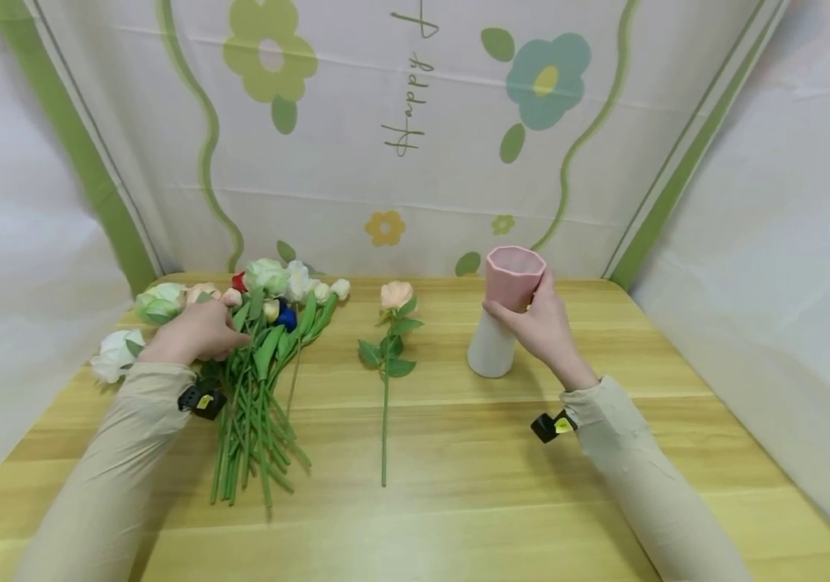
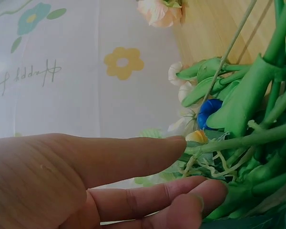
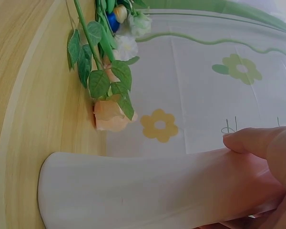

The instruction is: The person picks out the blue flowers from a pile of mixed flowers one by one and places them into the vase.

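Observation:
On the right, my right hand [image 1: 541,323] grips a vase [image 1: 490,347] around its pink upper part, thumb on the near side. The vase is white below, with a faceted pink rim, and its base is at the tabletop. My left hand [image 1: 200,330] is over a bunch of artificial flowers [image 1: 265,347] at the left. In the left wrist view, its thumb [image 2: 167,148] and fingers are apart beside the green stems [image 2: 257,138], the thumb tip near one stem. White, pale green, peach, red and blue blooms show; some are hidden behind the hand.
A single peach rose [image 1: 396,297] with a leafy stem lies on the wooden table [image 1: 444,485] between the bunch and the vase. Behind the table hangs a flower-printed cloth [image 1: 385,186]. White cloth sides stand at left and right.

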The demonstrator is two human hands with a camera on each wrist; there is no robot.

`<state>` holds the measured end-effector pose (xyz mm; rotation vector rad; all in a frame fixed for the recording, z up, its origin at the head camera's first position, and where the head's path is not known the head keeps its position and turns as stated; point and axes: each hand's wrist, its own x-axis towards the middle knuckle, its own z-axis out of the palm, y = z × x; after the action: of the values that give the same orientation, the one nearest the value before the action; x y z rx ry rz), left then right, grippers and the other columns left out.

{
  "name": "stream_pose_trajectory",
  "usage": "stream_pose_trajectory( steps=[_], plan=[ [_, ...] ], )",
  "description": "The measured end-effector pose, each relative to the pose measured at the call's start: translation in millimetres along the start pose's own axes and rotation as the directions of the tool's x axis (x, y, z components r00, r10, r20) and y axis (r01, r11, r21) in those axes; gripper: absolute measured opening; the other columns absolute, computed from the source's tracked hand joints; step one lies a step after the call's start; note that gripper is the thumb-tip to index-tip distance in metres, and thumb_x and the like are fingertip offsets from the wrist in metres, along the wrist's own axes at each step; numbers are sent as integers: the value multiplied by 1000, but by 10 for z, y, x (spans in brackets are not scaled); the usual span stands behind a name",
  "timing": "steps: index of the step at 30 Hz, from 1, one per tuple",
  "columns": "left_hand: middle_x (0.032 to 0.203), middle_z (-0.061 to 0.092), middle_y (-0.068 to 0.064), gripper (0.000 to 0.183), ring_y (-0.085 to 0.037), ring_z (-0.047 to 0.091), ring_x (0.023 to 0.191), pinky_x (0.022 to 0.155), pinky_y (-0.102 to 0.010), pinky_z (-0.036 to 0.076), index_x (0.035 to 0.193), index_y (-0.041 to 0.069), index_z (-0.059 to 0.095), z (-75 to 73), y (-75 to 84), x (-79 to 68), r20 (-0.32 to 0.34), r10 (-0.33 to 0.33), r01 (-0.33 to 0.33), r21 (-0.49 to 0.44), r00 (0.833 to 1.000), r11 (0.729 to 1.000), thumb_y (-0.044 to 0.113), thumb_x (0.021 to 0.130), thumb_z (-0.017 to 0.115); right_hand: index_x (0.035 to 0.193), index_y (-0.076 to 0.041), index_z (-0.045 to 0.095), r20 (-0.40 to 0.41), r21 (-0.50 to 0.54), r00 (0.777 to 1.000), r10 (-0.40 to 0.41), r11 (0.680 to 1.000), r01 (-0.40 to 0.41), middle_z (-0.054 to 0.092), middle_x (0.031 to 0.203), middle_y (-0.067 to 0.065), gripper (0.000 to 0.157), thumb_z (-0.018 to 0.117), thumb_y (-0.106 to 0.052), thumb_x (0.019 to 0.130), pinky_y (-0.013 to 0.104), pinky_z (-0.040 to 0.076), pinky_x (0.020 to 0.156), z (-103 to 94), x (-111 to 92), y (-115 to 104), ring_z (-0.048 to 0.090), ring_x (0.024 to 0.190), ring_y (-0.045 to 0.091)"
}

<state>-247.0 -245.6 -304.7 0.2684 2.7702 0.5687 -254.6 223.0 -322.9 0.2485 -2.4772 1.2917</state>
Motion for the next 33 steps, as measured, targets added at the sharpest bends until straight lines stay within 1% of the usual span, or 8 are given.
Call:
stream_pose_trajectory(
  steps=[4,7,10,14,19,22,28,33],
  plan=[
    [47,39,4,45,-10,36,42,56,-32,41,54,15,47,41,15,18,-2,-13,13,-14,1000,1000,22,95,61,150,-4,19,9,2,1000,-1,1000,1,44,139,21,96,82,-28,82,52,44,95,-13,-6,-1,49,123,34],
    [49,39,4,44,-10,36,43,55,-32,41,55,16,45,77,32,51,18,-24,25,-22,1000,999,21,96,61,150,-4,18,3,-9,1000,1,1000,0,44,138,21,96,81,-28,82,54,44,95,-37,-21,5,49,122,36],
    [49,39,4,43,-10,35,44,56,-32,41,57,16,45,107,35,72,32,-51,52,-15,998,999,21,96,61,150,-2,18,-1,-26,1000,-2,1000,2,45,138,22,96,81,-29,82,55,44,94,-46,-24,11,49,121,37],
    [49,41,2,41,-11,36,44,57,-33,42,57,15,47,122,25,77,20,-76,76,7,997,997,21,95,61,150,-2,18,7,-27,1000,-3,1000,4,45,138,22,97,81,-30,82,55,44,94,-32,-11,6,49,121,37],
    [49,47,1,36,-12,37,44,54,-32,40,55,14,50,123,13,87,1,-71,71,17,997,997,13,90,60,150,-3,18,7,-22,1000,-1,1000,1,45,138,22,97,81,-30,82,55,44,94,-16,3,-8,49,122,37],
    [50,50,0,32,-12,38,44,53,-32,39,56,13,52,126,16,95,0,-79,79,15,997,997,9,87,58,150,-3,18,6,-20,1000,-2,1000,2,45,138,22,96,81,-30,82,55,44,95,-18,6,-10,49,122,37],
    [52,53,-2,29,-14,44,46,52,-35,41,58,12,56,125,22,82,0,-109,109,27,994,994,11,87,56,150,-3,19,9,-24,1000,-9,1000,10,45,138,22,96,81,-30,82,55,43,95,-17,7,-7,49,122,37],
    [53,55,-2,28,-15,46,47,53,-36,42,59,12,56,138,21,73,0,-106,106,21,994,994,10,87,57,149,-2,19,7,-28,1000,-6,1000,6,45,136,23,95,81,-30,82,54,43,95,-9,6,-3,49,122,36]
  ],
)
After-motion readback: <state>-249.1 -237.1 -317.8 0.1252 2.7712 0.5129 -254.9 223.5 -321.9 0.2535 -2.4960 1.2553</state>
